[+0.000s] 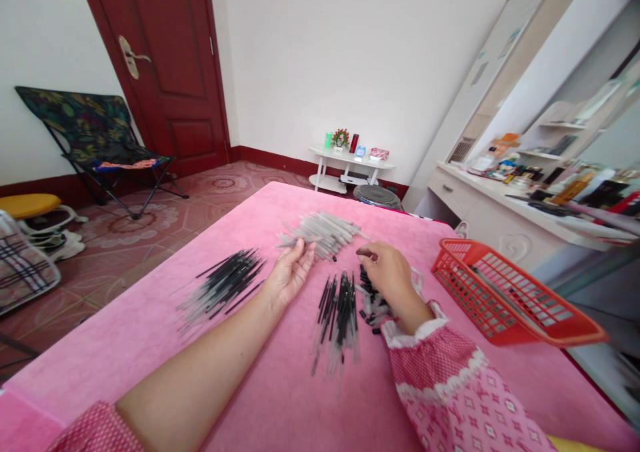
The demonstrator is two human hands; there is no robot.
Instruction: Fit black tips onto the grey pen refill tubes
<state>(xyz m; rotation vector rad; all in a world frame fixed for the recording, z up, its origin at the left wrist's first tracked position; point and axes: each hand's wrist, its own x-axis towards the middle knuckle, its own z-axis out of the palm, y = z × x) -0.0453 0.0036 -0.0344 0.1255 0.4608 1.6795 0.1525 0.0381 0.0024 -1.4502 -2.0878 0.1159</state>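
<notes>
My left hand (293, 272) is palm up with its fingers curled together at the near edge of a pile of clear, greyish pen tubes (327, 232). Whether a tube is between its fingertips is unclear. My right hand (393, 272) is closed in a pinch above a heap of small black and clear caps (371, 299); anything in its fingertips is too small to name. Between the hands and nearer me lies a bundle of black-and-clear pen refills (340, 312). A larger bundle of similar refills (225, 282) lies left of my left hand.
A pink cloth (150, 345) covers the table. An orange-red plastic basket (515, 292) with things inside stands at the right edge. Beyond are a cluttered dresser (510, 205), a low white shelf (350, 160), a folding chair (100, 139) and a red door (165, 65).
</notes>
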